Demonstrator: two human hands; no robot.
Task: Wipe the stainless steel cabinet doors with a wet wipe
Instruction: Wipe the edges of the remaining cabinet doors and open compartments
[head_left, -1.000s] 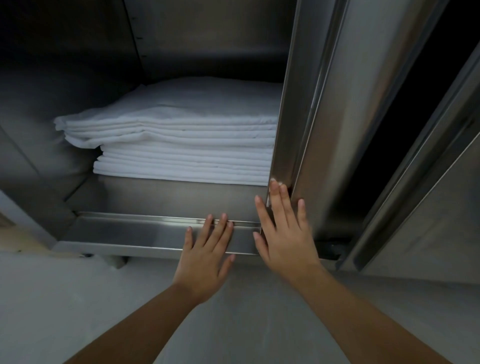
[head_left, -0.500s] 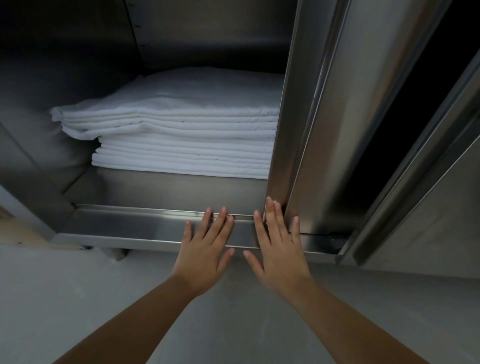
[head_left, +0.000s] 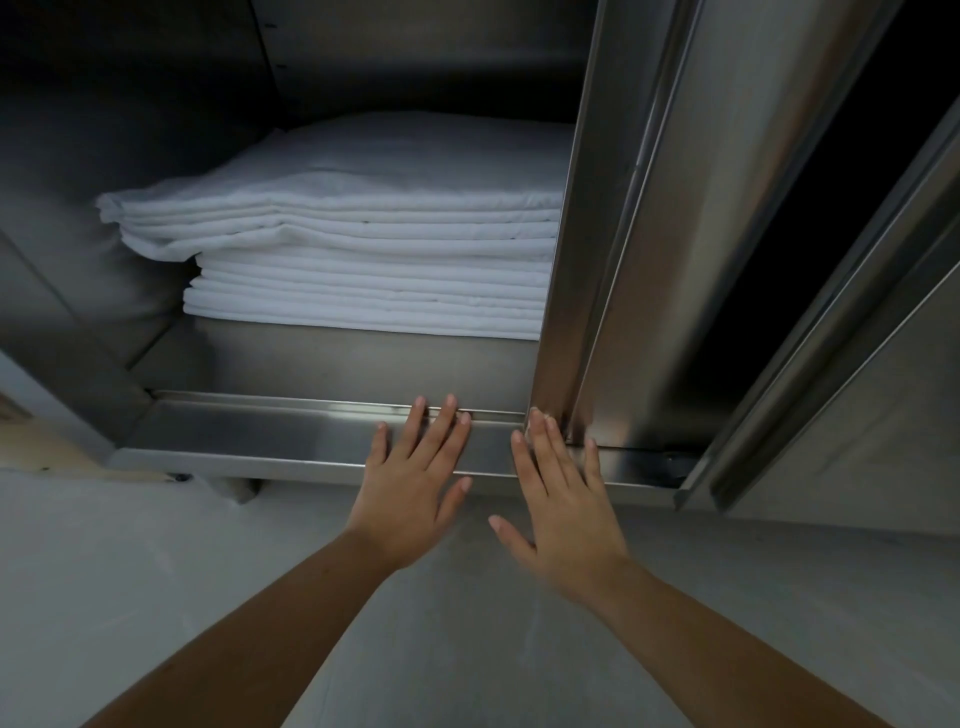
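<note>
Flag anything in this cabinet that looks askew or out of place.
The stack of folded white linen is uneven: its upper layers jut out leftward past the lower ones. Neither the left hand nor the right hand holds a wipe; both lie flat and bare at the bottom track. No spill or damage shows.
</note>
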